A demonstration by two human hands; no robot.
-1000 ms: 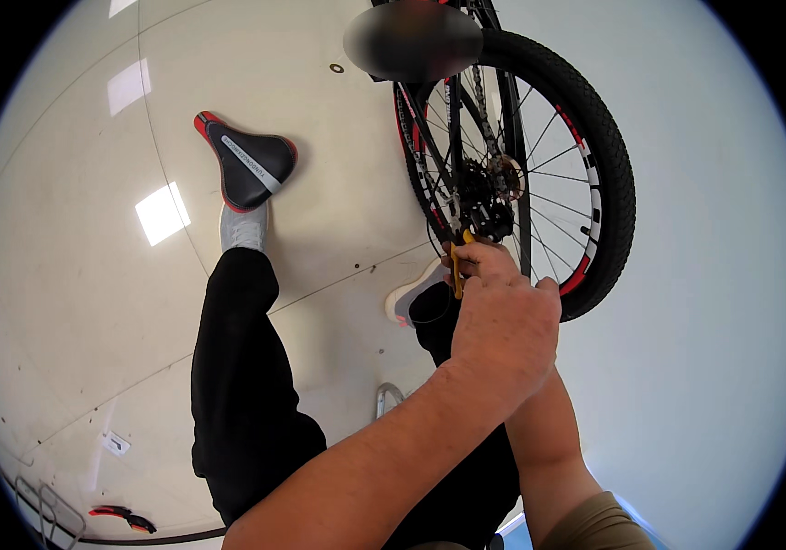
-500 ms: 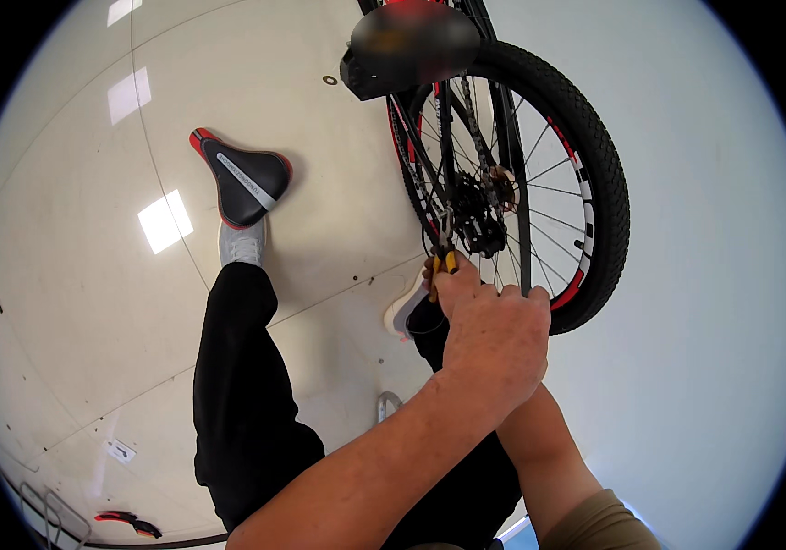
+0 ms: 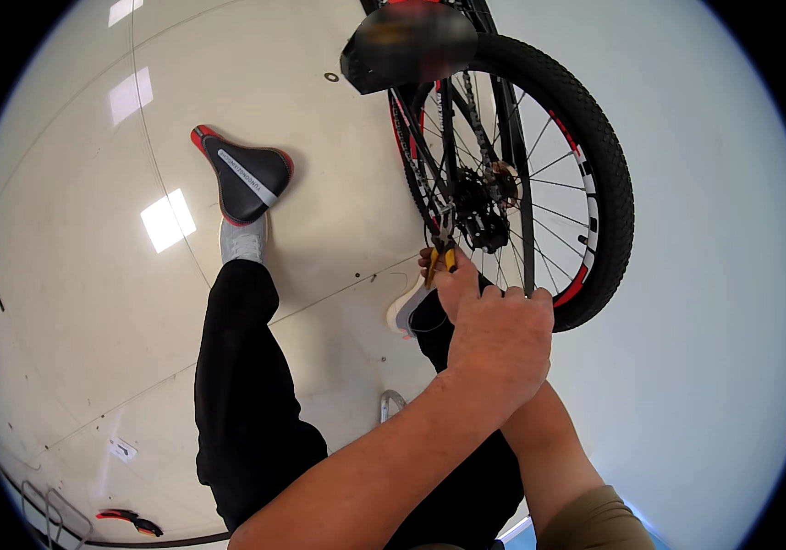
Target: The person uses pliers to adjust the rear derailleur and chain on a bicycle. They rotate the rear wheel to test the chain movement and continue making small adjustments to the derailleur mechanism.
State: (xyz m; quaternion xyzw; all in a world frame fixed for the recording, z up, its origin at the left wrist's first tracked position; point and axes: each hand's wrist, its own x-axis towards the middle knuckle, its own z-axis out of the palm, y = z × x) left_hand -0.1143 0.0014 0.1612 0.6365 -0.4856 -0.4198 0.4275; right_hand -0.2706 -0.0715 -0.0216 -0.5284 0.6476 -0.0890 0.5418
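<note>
My right hand (image 3: 455,280) reaches out from under my left and is closed around yellow-and-black-handled pliers (image 3: 444,255). The pliers' jaws point up at the metal parts beside the rear derailleur (image 3: 486,229); whether they grip a part is too small to tell. Crossing over my right wrist, my left hand (image 3: 503,330) is closed, knuckles up, at the lower end of a long dark grey bar (image 3: 527,238). Its fingertips are hidden. This bar lies alongside the spoked rear wheel (image 3: 615,183) of the black-and-red bicycle.
A black-and-red saddle (image 3: 248,179) lies on the pale floor by my left shoe (image 3: 243,243). Small loose bits and a ring washer (image 3: 331,78) are scattered about. A red-and-black piece (image 3: 129,522) lies at the lower left. A white wall stands to the right.
Both hands keep their holds. The bicycle and hands sit very slightly shifted in the picture, and the plier handles look a little more spread.
</note>
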